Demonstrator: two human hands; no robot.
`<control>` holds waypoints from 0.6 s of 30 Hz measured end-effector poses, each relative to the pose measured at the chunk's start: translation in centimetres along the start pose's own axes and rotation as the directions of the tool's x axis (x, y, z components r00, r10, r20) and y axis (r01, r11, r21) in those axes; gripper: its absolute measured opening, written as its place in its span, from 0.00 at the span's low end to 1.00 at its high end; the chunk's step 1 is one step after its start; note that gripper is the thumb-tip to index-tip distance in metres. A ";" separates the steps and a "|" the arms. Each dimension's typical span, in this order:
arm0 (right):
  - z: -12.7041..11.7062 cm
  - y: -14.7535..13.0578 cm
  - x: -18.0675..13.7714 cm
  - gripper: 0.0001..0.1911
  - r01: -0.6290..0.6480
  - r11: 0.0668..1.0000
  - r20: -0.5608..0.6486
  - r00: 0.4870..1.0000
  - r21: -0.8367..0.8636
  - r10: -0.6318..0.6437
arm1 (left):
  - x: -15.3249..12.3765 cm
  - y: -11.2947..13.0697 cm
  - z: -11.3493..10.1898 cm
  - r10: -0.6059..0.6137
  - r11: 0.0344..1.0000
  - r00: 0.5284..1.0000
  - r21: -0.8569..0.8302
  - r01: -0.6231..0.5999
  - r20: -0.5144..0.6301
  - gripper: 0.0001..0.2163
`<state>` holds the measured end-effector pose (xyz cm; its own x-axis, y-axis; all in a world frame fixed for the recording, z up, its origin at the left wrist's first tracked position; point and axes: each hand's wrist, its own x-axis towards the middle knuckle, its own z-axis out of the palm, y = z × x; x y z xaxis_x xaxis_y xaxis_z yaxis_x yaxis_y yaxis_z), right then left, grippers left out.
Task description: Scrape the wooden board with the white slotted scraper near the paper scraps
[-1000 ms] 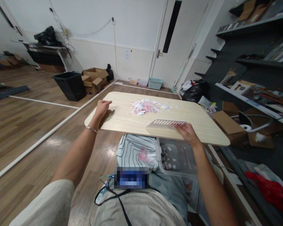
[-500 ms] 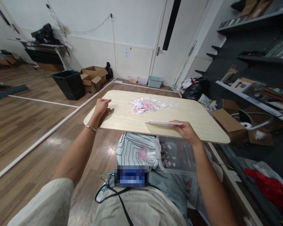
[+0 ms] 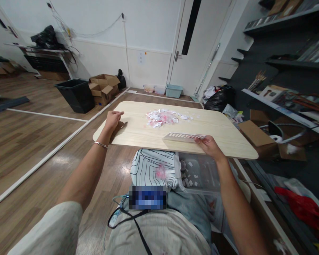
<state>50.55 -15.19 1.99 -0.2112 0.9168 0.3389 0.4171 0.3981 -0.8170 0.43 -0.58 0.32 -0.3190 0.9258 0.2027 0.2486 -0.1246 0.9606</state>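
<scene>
My right hand point(image 3: 208, 144) is closed on one end of a thin, flat white card point(image 3: 182, 138) with a row of pale rectangles along its upper edge. The card is tilted just above the near side of a light wooden table point(image 3: 138, 134). Over the table's left end is my left hand point(image 3: 113, 120), its thumb and fingers pinched together. Whatever is between them, if anything, is too small to make out. Beyond the card, a loose heap of white paper scraps point(image 3: 159, 117) with pink patches lies mid-table.
Below the table's near edge, a clear plastic bin point(image 3: 178, 170) holds small white pieces, beside a pink-stained cloth point(image 3: 149, 166) with black lines. A black trash can point(image 3: 76, 95) and cardboard boxes point(image 3: 103, 88) stand at the left; an open carton point(image 3: 255, 134) and shelves flank the right.
The card in my right hand has tipped so more of its face with the rectangles shows. My left hand keeps its pinch in nearly the same place. The view has shifted slightly.
</scene>
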 end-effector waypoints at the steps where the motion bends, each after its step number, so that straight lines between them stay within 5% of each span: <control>1: 0.0 0.0 0.0 0.39 -0.003 1.000 0.016 1.000 -0.011 0.004 | 0.0 0.0 0.0 0.000 1.000 1.000 0.000 0.000 0.005 0.25; 10: 0.0 -0.5 0.2 0.38 -0.027 0.999 0.260 0.965 0.035 0.017 | -0.2 0.2 -0.2 -0.001 1.000 1.000 -0.003 0.001 0.006 0.24; 18: -0.4 -0.8 0.2 0.39 0.001 1.000 0.187 0.982 -0.021 0.003 | -0.3 0.2 -0.3 -0.017 1.000 1.000 -0.004 0.017 0.016 0.24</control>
<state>50.52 -15.28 2.94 -0.3714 0.8962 0.2428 0.4356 0.3991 -0.8068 0.34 -0.99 0.51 -0.3085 0.9335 0.1830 0.2389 -0.1101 0.9648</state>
